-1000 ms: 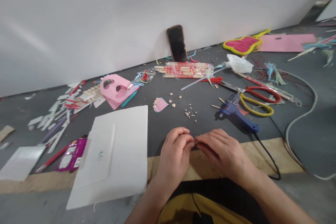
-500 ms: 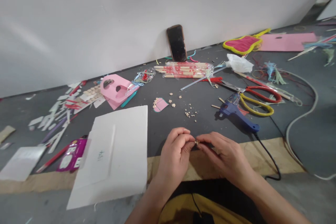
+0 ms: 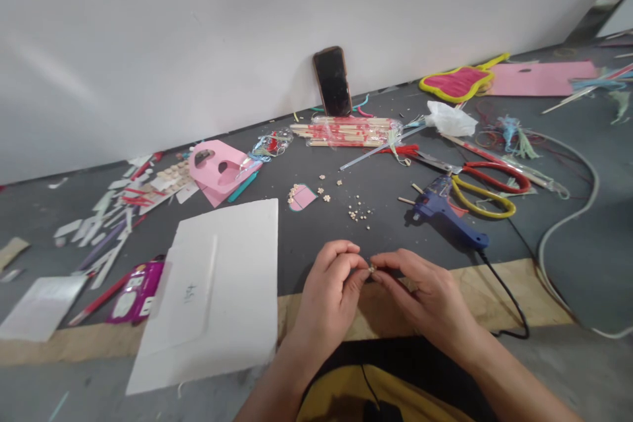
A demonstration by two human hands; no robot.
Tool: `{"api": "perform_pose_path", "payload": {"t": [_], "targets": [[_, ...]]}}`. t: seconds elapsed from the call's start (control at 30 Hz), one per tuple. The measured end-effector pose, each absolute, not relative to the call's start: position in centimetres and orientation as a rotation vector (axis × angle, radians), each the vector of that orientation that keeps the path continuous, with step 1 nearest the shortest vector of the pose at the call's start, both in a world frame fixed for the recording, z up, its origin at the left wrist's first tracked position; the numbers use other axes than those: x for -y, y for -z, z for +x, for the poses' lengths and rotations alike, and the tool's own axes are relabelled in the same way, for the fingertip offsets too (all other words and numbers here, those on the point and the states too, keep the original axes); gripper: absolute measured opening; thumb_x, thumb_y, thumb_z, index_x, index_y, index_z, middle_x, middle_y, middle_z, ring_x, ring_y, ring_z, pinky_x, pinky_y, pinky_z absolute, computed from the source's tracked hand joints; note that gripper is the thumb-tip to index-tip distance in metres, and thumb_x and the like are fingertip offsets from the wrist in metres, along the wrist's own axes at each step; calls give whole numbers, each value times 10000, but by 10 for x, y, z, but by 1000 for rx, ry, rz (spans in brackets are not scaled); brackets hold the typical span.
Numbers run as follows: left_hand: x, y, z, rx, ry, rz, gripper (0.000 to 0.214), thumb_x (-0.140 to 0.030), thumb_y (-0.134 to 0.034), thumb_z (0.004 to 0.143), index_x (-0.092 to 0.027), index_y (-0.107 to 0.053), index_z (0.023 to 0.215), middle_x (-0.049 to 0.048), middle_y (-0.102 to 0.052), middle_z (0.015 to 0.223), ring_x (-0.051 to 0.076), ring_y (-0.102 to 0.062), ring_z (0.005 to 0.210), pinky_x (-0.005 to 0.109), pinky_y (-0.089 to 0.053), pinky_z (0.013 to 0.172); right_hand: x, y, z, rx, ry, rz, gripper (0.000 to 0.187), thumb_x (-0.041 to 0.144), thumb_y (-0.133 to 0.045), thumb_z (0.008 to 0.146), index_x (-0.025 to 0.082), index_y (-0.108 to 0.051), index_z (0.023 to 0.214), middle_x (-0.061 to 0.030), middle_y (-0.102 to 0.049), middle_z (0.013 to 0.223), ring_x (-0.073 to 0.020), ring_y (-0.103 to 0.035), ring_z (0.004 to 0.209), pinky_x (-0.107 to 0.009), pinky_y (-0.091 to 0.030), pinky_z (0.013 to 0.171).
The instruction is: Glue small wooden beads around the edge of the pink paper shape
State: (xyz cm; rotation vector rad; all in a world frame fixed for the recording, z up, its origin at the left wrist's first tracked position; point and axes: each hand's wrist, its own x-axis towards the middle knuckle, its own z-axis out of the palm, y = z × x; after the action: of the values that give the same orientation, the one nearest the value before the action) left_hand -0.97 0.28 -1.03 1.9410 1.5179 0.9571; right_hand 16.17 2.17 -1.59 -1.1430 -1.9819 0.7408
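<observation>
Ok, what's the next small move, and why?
Perhaps steady the tiny pale piece with the left hand and free the right hand: both hands meet at it, while loose, tiny cream beads and the blue plastic glue gun lie unheld.

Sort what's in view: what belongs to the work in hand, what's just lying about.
Probably in the work:
tiny piece, between left hand and right hand
loose beads
bead clusters
pink piece
perhaps glue gun

Apparently lying about:
phone
wrapped sticks
scissors
white board
purple packet
</observation>
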Motion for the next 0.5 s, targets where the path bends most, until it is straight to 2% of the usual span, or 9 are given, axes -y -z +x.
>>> {"api": "perform_pose_path", "payload": {"t": [0.27, 0.5], "targets": [[-5, 8, -8, -1577, -934, 2195, 118, -108, -488, 889, -183, -572, 855, 70, -582, 1012, 194, -589, 987, 347, -508, 860, -22, 13, 161, 2018, -707, -1099, 148, 199, -494, 909, 212, -628, 970, -26, -692, 839, -136, -649, 748, -234, -514, 663], [-6, 5, -9, -1572, -893, 2334, 119, -80, -503, 878, -176, -569, 857, 67, -586, 992, 197, -581, 991, 354, -507, 866, -23, 14, 162, 2056, -707, -1090, 156, 183, -487, 914, 216, -628, 971, -28, -696, 838, -141, -648, 754, -245, -516, 666]]}}
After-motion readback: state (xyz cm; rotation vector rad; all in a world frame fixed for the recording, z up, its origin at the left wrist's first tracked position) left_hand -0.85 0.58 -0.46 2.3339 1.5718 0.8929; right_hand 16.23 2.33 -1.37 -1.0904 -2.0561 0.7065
